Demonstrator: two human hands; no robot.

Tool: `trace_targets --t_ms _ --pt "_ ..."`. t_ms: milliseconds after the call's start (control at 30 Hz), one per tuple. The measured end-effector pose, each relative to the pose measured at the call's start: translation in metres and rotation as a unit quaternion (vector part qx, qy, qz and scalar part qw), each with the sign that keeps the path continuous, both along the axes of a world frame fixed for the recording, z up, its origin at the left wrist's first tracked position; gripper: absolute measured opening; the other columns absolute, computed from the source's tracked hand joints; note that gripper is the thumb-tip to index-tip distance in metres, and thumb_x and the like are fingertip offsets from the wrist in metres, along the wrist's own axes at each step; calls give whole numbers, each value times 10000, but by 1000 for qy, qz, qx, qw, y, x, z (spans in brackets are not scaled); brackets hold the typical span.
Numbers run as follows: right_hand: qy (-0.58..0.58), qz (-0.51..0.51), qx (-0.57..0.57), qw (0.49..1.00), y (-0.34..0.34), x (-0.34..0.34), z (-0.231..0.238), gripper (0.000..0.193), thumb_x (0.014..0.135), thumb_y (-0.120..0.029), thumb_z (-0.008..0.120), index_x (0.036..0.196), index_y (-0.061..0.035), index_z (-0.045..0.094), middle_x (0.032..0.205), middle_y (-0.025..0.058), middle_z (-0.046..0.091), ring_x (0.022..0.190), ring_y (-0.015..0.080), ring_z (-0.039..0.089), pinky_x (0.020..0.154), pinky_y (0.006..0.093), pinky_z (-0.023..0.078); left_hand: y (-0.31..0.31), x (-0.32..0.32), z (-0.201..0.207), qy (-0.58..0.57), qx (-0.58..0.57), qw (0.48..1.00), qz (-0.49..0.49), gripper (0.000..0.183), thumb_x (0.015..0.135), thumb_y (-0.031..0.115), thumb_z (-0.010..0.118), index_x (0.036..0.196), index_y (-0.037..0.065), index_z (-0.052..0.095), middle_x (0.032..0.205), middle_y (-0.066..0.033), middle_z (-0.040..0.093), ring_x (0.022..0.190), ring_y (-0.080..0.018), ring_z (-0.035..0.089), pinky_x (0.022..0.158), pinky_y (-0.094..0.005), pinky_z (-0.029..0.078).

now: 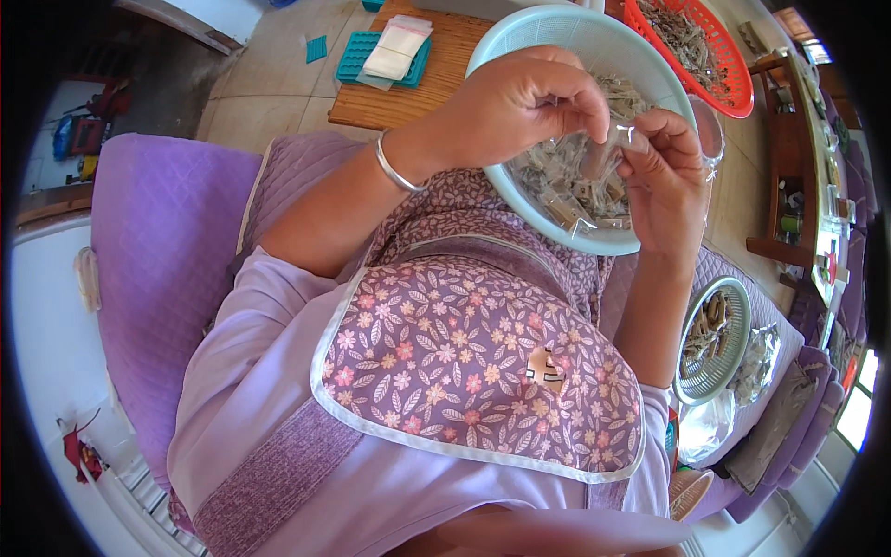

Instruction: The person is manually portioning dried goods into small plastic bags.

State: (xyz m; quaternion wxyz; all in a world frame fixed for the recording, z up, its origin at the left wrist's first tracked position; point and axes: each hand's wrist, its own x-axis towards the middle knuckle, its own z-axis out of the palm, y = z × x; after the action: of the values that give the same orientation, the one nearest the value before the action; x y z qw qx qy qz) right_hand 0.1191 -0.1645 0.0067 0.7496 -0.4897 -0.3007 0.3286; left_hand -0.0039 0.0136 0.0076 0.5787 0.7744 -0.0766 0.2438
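Clear packet (609,154) is upper right of centre, over the pale-blue basin (534,32). Left hand (538,100) and right hand (670,176): both grips pinched on it. Step looks like working the film; next move probably needs steady fingertip control.

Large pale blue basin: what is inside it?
Inside the pale blue basin lie many clear packets with brownish contents. The left hand and right hand hide part of the pile; its lower layers and the basin's floor are covered.
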Motion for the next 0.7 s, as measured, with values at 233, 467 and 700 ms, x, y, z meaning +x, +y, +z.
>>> trace_targets --t_ms 233,467,700 --pt "-80 17 -19 996 5 21 4 141 896 53 539 980 8 643 1015 93 645 866 145 622 743 255 519 15 7 11 -33 148 988 29 155 864 -48 567 838 56 679 835 -38 627 775 -142 608 698 -266 481" --pt "-417 -248 -251 837 -64 38 -12 237 852 30 555 1050 -18 676 1228 123 592 1036 201 600 825 292 505 60 -11 -33 169 135 948 232 158 932 109 571 1048 25 639 879 -42 652 715 -116 591 653 -250 494" --pt "41 -269 -283 920 -108 9 -73 424 940 -98 567 1334 -7 437 1154 119 570 1025 192 595 785 297 545 67 -2 -84 210 -107 951 202 455 928 332 627 1181 -36 544 988 -140 660 902 -181 633 780 -323 506"
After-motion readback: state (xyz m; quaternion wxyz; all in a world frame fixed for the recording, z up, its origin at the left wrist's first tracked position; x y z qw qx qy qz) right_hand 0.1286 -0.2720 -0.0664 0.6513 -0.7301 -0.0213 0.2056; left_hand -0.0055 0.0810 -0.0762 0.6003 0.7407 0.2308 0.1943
